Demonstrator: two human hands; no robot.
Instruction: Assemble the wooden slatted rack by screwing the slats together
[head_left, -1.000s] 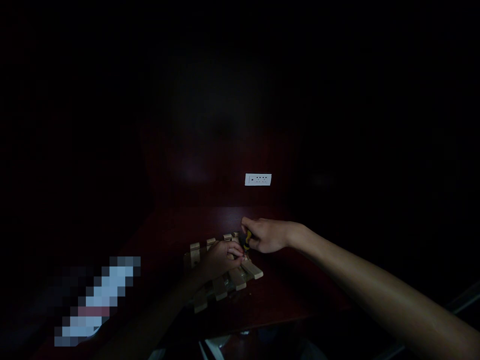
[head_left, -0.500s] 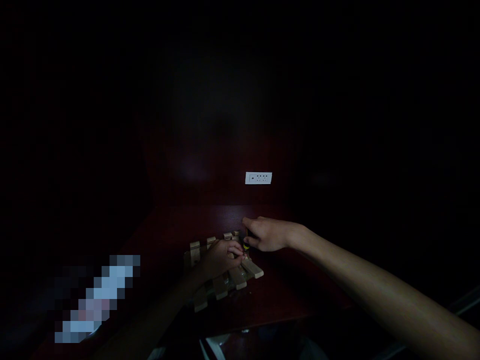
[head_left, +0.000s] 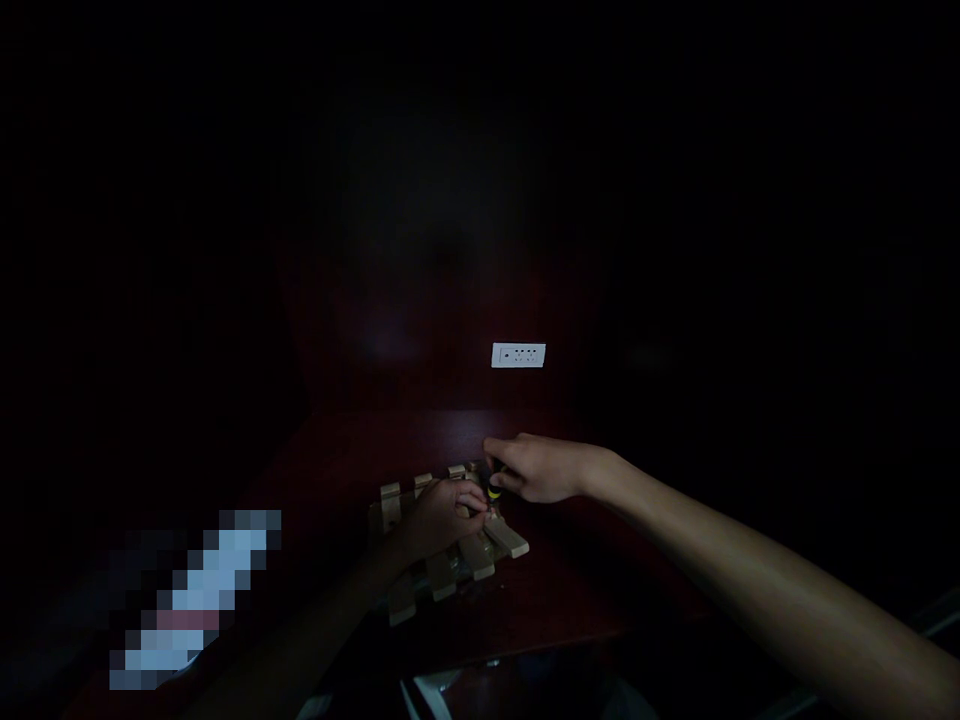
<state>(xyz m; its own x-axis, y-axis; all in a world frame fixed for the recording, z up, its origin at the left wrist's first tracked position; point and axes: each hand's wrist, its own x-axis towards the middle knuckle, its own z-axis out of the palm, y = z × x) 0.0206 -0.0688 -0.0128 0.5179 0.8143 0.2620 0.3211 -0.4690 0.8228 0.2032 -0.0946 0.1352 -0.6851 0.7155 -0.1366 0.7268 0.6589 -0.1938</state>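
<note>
My right hand (head_left: 544, 468) grips a screwdriver (head_left: 493, 491) with a black and yellow handle, held upright with its tip down. Below it lies a piece made of several pale wooden slats (head_left: 510, 537), set side by side like a xylophone. My left hand (head_left: 442, 515) rests across the middle of the slats. Its fingers are closed at the screwdriver's tip, by the slat on the right. What they pinch there is too small and dark to make out.
The slatted piece lies on a dark red table (head_left: 547, 590). A white power socket (head_left: 518, 355) is on the wall behind. To the left is a blurred-out bright object (head_left: 214, 590). Pale shapes (head_left: 433, 695) show below the table's front edge. The surroundings are very dark.
The fingers of my right hand have curled slightly around the screwdriver handle, which leans a little differently. My left hand and the slats stay nearly in place.
</note>
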